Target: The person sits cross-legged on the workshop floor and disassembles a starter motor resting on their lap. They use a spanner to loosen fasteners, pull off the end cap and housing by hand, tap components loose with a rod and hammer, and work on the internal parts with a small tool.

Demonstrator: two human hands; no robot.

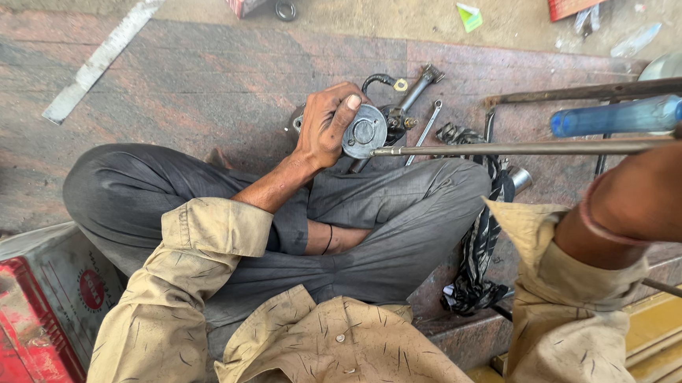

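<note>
My left hand grips a round grey metal motor part in front of my crossed legs, thumb on its flat end cap. My right hand is raised near the camera at the right edge and holds a long screwdriver with a blue handle. Its thin steel shaft runs left, with the tip close to the motor part. The fingers of the right hand are mostly out of frame.
A spanner and a black cable lie on the stone floor behind the part. A black strap lies by my right knee. A red-topped battery sits at lower left. A metal bar lies at right.
</note>
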